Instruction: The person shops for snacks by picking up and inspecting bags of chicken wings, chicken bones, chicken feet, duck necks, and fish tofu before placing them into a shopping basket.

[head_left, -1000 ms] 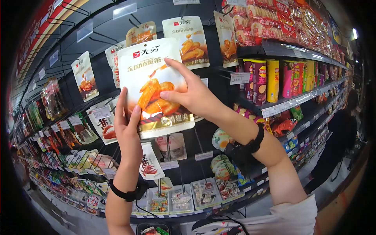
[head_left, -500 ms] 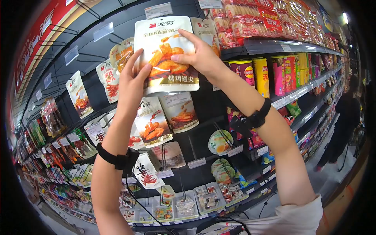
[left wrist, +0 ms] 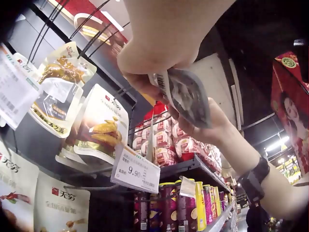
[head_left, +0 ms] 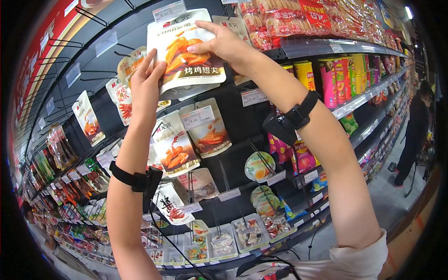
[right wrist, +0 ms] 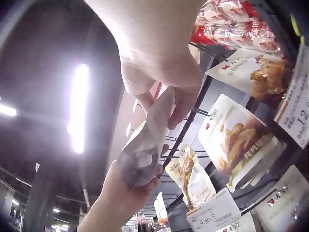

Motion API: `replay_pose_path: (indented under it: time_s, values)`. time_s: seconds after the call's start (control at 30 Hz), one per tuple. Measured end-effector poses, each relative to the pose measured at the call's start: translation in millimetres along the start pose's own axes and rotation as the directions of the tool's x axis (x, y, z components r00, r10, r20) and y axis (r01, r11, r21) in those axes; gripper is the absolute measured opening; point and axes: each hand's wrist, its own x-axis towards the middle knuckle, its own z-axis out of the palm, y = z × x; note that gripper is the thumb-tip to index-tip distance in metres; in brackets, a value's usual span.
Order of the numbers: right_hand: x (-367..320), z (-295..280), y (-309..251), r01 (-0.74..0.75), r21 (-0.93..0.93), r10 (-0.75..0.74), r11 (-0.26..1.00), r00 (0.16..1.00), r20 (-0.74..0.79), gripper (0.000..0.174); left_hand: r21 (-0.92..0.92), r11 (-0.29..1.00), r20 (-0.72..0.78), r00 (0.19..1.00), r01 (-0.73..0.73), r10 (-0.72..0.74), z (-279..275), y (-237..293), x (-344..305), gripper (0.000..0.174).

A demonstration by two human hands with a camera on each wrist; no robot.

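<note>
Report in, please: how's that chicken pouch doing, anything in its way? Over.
Left grip and right grip pinch opposite sides. Roast chicken wing-tip pouch held up, front showing in head view. Price tag near its top edge; blocking unclear.

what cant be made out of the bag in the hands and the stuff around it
Held pouch: head view, the right hand covers part of its front.
Fine print on its back: left wrist view, seen too steeply to read.
Price tag: left wrist view, cut off by the left edge.
Distant person: head view, too small and dim for detail.
</note>
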Motion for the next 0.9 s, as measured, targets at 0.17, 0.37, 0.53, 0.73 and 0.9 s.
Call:
replay_pose_path:
  time_s: [0.17,0.37,0.53,0.73,0.9]
  values:
    - [8,-4,9,-0.009,0.054,0.008,0.999,1.000,0.024,0.085,-0.036,0.999,0.006,1.000,0.007,-0.006,2,10,0,0.050]
    - [11,-5,6,-0.050,0.109,0.042,0.993,0.996,0.074,0.085,0.006,1.000,-0.010,1.000,-0.005,0.005,1,2,3,0.054]
    - [11,-7,11,-0.054,0.079,0.048,0.995,0.996,0.076,0.087,0.049,0.998,0.007,1.000,0.027,-0.028,-2,-4,7,0.054]
    - [30,-6,31,-0.187,-0.034,0.189,0.982,0.978,0.089,0.089,0.249,0.964,0.039,0.993,0.095,-0.108,-4,-21,23,0.054]
    - [56,-5,54,-0.222,-0.344,0.236,0.912,0.972,-0.003,0.096,0.504,0.842,0.103,0.954,0.193,-0.280,-17,-32,51,0.052]
